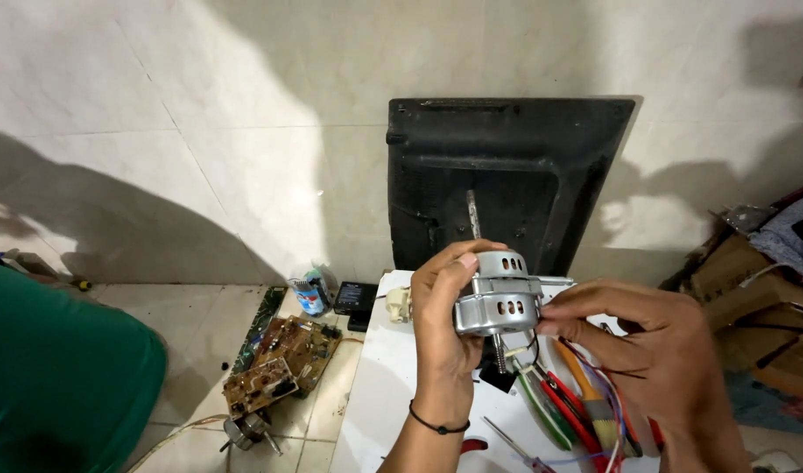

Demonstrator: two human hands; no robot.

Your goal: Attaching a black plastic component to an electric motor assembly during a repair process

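Above the white table (375,385), left hand (441,324) gripping motor (498,302), right hand (655,342) alongside

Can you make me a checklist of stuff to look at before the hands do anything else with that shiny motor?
1. Left hand has a firm hold on the silver motor: ok, fingers wrap its side.
2. Right hand is on the motor too: ok, its fingertips touch the right side by the wires.
3. Wires are free of tangles: cannot tell, they run under the right hand.
4. Motor is up off the white table: ok.
5. Tools are close by: ok, pliers and a screwdriver lie under the hands.
6. Motor shaft is straight: cannot tell, too small.
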